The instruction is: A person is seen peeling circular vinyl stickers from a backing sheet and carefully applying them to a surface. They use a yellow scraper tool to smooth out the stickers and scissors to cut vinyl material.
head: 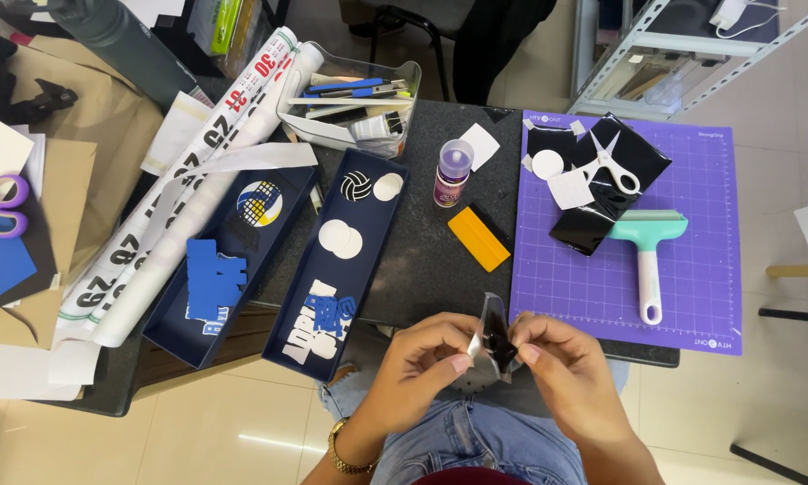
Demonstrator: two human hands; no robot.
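Both of my hands meet just below the table's front edge, over my lap. My left hand [419,357] and my right hand [558,359] pinch a small piece of shiny black sheet with a pale backing [492,339] between thumbs and fingertips. The piece stands upright between the two hands, its layers slightly apart at the top. A gold bracelet [344,456] is on my left wrist.
A purple cutting mat [702,269] holds a teal roller [648,242], white scissors [612,163] and black sheet scraps [601,211]. An orange scraper [478,238], a glue bottle [452,172], two navy trays [305,296] with cut-outs, a clear tool bin [350,135] and rolled number sheets [188,171] lie left.
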